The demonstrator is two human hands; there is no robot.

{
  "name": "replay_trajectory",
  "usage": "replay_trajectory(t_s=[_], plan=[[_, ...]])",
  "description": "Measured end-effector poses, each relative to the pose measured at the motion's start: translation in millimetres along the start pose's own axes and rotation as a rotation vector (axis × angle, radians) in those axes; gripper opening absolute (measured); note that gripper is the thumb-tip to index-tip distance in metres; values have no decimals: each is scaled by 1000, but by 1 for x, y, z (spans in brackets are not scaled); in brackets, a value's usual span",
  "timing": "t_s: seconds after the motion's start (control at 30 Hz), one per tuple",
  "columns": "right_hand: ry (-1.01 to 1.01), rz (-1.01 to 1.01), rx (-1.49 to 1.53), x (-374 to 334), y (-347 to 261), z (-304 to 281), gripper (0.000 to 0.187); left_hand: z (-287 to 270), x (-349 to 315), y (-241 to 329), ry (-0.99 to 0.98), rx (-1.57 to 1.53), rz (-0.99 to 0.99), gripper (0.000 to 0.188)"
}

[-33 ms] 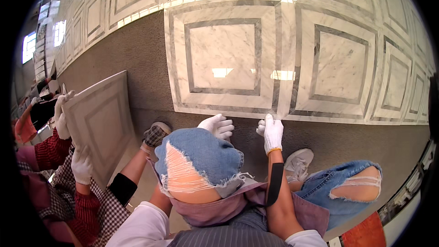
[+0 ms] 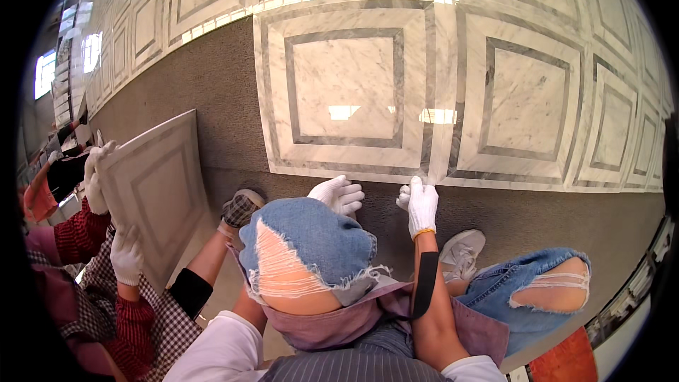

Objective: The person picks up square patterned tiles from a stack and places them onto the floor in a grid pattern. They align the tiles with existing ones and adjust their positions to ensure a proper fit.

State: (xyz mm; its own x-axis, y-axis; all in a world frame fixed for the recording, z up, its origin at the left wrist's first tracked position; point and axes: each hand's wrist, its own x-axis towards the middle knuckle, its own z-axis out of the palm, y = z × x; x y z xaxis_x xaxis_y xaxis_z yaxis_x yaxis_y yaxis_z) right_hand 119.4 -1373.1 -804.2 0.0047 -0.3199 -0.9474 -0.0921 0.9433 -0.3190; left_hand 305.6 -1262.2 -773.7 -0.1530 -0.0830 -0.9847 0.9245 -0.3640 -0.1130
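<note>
Near panel, head view: one square marble-patterned piece (image 2: 343, 92), white with nested grey frames; flat on the dark grey floor (image 2: 223, 92), directly ahead of the person.
Neighbour panel: same pattern (image 2: 527, 102), adjoining on the right; near edges roughly in line.
Seam: between these two; too fine to judge for gap or step.
Left hand: white glove (image 2: 338, 196), just beside the near edge; fingers loosely extended, nothing seen in them; contact with the edge unclear.
Right hand: white glove, orange cuff (image 2: 423, 206); at the panel's near right corner, one digit pointing at the edge, others curled; whether it pinches or merely presses cannot be told.
Edge work, judged: small, level pushes, shared by both hands, should guard against skewing the piece.
Alignment, judged: sight the grey frames against the neighbour's; feel the corner for a raised lip.
Finger safety, judged: tips best kept out of the seam and from under the edge.
Second panel: similar piece (image 2: 157, 187), tilted, at left; held by a co-worker's gloved hands (image 2: 127, 255), apart from the near panel.
</note>
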Motion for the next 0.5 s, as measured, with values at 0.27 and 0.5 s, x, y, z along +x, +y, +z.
replay_trajectory(t_s=[0.27,0.5], plan=[[42,-33,4,-1,1,-1,28,5,10,-15,43,32,186,47],[17,-8,126,-6,-3,1,26,6,8,-28,26,-23,320,32]])
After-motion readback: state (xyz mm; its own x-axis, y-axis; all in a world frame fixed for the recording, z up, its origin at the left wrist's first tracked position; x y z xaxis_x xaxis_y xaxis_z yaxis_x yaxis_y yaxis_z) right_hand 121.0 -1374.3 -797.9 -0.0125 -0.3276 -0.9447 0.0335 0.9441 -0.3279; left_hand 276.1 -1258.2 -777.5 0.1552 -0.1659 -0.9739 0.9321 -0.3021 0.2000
